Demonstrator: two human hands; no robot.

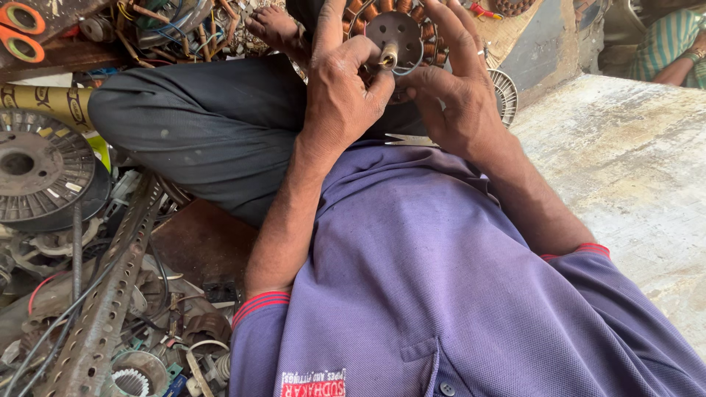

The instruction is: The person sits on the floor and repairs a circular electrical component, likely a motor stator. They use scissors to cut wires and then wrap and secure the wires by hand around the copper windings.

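Observation:
A round motor stator (401, 29) with copper wire coils around its rim and a short metal shaft at its centre rests near my lap at the top of the view. My left hand (342, 92) grips it from the left, thumb and fingers pinched close to the shaft. My right hand (456, 88) holds its right side, fingers spread over the coils. A thin pale wire loops by the shaft between both hands.
My bent leg in dark trousers (198, 125) fills the upper left. Scrap lies at the left: a ribbed metal rotor disc (40, 173), a perforated metal angle bar (110, 294), cables, orange-handled scissors (22, 29). A worn concrete slab (632, 169) lies right; another person (673, 48) sits far right.

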